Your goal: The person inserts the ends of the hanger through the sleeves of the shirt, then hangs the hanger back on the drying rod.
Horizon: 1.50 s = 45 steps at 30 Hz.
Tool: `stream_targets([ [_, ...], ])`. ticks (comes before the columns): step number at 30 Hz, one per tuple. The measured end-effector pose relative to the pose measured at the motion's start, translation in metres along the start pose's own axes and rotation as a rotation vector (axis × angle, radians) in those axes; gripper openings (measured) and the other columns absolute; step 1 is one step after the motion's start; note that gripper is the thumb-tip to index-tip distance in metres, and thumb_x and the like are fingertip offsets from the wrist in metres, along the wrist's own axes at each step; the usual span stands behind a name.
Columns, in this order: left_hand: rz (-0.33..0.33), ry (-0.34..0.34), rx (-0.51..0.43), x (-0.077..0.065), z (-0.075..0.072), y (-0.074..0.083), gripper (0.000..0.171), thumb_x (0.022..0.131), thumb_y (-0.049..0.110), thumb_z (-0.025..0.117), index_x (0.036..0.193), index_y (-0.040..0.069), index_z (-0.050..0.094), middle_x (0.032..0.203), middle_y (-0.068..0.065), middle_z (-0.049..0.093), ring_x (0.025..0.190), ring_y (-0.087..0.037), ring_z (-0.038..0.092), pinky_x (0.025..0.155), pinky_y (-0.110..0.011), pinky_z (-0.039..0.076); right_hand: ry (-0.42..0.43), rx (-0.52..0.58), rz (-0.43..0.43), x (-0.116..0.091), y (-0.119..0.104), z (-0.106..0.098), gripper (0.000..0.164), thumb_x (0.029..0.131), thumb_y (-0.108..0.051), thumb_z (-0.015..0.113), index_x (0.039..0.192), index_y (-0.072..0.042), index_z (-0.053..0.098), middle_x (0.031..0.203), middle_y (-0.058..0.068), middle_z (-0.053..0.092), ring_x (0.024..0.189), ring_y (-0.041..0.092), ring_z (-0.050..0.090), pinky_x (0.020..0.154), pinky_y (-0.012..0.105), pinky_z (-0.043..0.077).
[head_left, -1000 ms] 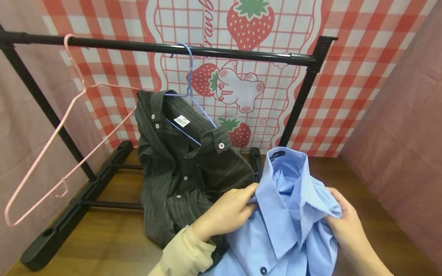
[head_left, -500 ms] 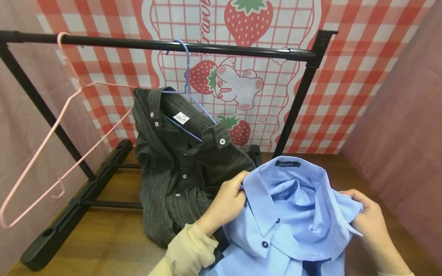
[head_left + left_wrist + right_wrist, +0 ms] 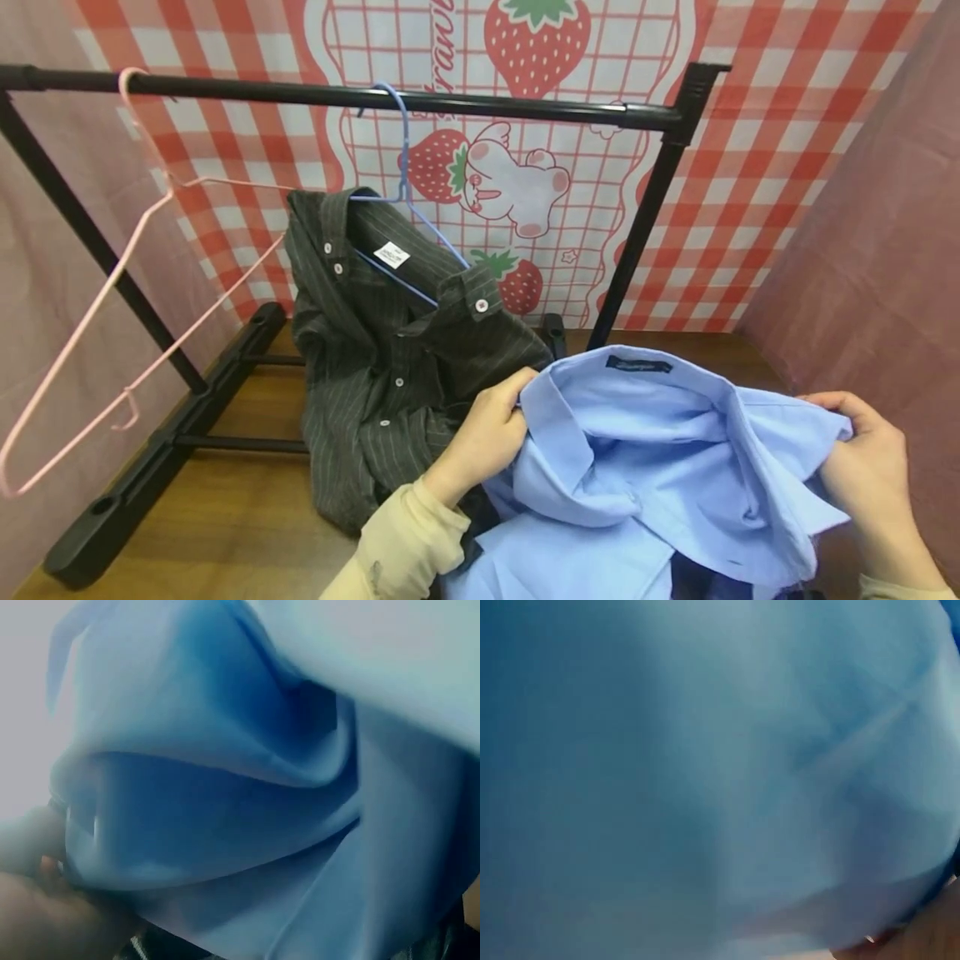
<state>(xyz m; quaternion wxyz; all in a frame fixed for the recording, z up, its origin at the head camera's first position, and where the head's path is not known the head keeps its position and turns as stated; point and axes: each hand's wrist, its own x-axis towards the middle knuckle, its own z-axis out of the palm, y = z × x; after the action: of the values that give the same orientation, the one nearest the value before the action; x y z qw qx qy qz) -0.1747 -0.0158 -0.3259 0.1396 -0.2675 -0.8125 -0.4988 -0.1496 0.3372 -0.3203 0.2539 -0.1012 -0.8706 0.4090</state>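
Note:
A light blue collared shirt (image 3: 585, 550) with a dark neck label spreads between both hands at the lower right of the head view. My left hand (image 3: 487, 433) pinches it beside the left part of the collar. On the far side my right hand (image 3: 870, 458) grips the shoulder fabric. The neck opening gapes wide towards me. In the left wrist view, blue folds (image 3: 210, 817) cover most of the picture, with part of the hand at the lower left. Blurred blue cloth (image 3: 705, 780) fills the right wrist view.
A black rack (image 3: 487, 105) stands behind, over a wooden tabletop (image 3: 247, 517). From its bar hang a bare pink hanger (image 3: 97, 308) and a blue hanger (image 3: 406, 158) carrying a dark striped shirt (image 3: 375, 350). A checked strawberry cloth (image 3: 780, 167) backs the scene.
My right hand has moved right, pulling the blue shirt's collar wide apart. My left hand has shifted slightly left and up, still pinching the cloth. The camera view has tilted a little.

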Motion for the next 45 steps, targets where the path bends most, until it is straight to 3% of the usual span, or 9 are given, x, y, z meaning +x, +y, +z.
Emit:
stream_targets([
  [6, 0.0, -0.078, -0.005, 0.0, 0.0, -0.001, 0.03, 0.083, -0.004, 0.043, 0.103, 0.01, 0.061, 0.098, 0.0, 0.063, 0.089, -0.011, 0.057, 0.082, -0.027, 0.046, -0.411, -0.17, -0.317, -0.01, 0.008, -0.002, 0.043, 0.072, 0.01, 0.055, 0.112, -0.007, 0.053, 0.095, -0.027, 0.051, 0.077, -0.008, 0.048, 0.06, 0.014, 0.039],
  [11, 0.004, -0.06, 0.015, 0.0, 0.001, -0.002, 0.029, 0.081, -0.006, 0.044, 0.098, 0.01, 0.063, 0.094, 0.0, 0.064, 0.084, -0.011, 0.057, 0.079, -0.026, 0.046, -0.523, -0.232, -0.371, -0.016, 0.0, -0.003, 0.044, 0.081, 0.005, 0.049, 0.119, -0.017, 0.051, 0.103, -0.012, 0.056, 0.08, -0.003, 0.049, 0.062, 0.015, 0.038],
  [17, 0.054, -0.061, 0.042, 0.0, 0.003, -0.006, 0.027, 0.078, -0.008, 0.048, 0.091, 0.01, 0.064, 0.088, 0.0, 0.062, 0.082, -0.01, 0.055, 0.076, -0.025, 0.046, -0.678, -0.06, -0.427, -0.021, -0.016, 0.0, 0.034, 0.098, -0.008, 0.033, 0.128, -0.015, 0.047, 0.113, -0.006, 0.059, 0.095, -0.002, 0.054, 0.074, 0.013, 0.042],
  [21, 0.051, -0.076, 0.04, -0.001, 0.002, -0.003, 0.03, 0.078, -0.008, 0.046, 0.093, 0.01, 0.064, 0.092, 0.0, 0.062, 0.085, -0.01, 0.055, 0.078, -0.025, 0.045, -0.633, -0.222, -0.379, -0.027, -0.03, 0.019, 0.023, 0.091, -0.034, 0.052, 0.114, -0.029, 0.055, 0.084, -0.014, 0.06, 0.076, -0.004, 0.053, 0.061, 0.017, 0.04],
  [24, 0.036, -0.092, 0.034, -0.002, -0.001, 0.002, 0.032, 0.08, -0.006, 0.044, 0.099, 0.011, 0.063, 0.099, 0.001, 0.061, 0.091, -0.009, 0.055, 0.082, -0.025, 0.045, -0.551, -0.351, -0.481, -0.026, -0.038, 0.03, 0.017, 0.082, -0.038, 0.065, 0.097, -0.031, 0.06, 0.068, -0.014, 0.048, 0.06, -0.002, 0.044, 0.051, 0.02, 0.034],
  [28, 0.064, -0.086, 0.063, -0.004, -0.003, 0.009, 0.035, 0.081, -0.003, 0.042, 0.106, 0.013, 0.062, 0.103, 0.004, 0.059, 0.095, -0.007, 0.054, 0.085, -0.025, 0.044, -0.395, -0.496, -0.602, -0.018, -0.049, 0.031, 0.005, 0.082, -0.033, 0.065, 0.081, -0.029, 0.063, 0.064, -0.015, 0.044, 0.056, 0.0, 0.04, 0.049, 0.024, 0.032],
  [32, 0.15, -0.005, 0.122, -0.006, -0.005, 0.018, 0.037, 0.08, -0.003, 0.041, 0.107, 0.013, 0.062, 0.103, 0.004, 0.058, 0.095, -0.006, 0.053, 0.083, -0.024, 0.044, -0.342, -0.537, -0.569, -0.01, -0.061, 0.027, 0.013, 0.088, -0.034, 0.057, 0.079, -0.025, 0.06, 0.052, -0.009, 0.04, 0.05, 0.007, 0.04, 0.048, 0.03, 0.031],
  [39, 0.315, 0.176, 0.337, -0.009, -0.004, 0.026, 0.02, 0.085, 0.021, 0.056, 0.102, 0.012, 0.062, 0.093, 0.001, 0.052, 0.084, -0.01, 0.046, 0.073, -0.021, 0.041, -0.297, -0.357, -0.433, -0.011, -0.079, 0.025, 0.023, 0.093, -0.029, 0.048, 0.106, -0.016, 0.062, 0.053, -0.005, 0.041, 0.048, 0.008, 0.038, 0.048, 0.027, 0.03],
  [45, 0.293, 0.203, 0.401, -0.007, 0.0, 0.018, 0.029, 0.078, 0.027, 0.068, 0.099, 0.009, 0.061, 0.086, 0.0, 0.05, 0.075, -0.009, 0.049, 0.066, -0.02, 0.044, -0.305, -0.079, -0.25, -0.015, -0.081, 0.031, 0.027, 0.094, -0.028, 0.047, 0.113, -0.016, 0.062, 0.076, -0.01, 0.059, 0.063, 0.0, 0.049, 0.054, 0.023, 0.038],
])
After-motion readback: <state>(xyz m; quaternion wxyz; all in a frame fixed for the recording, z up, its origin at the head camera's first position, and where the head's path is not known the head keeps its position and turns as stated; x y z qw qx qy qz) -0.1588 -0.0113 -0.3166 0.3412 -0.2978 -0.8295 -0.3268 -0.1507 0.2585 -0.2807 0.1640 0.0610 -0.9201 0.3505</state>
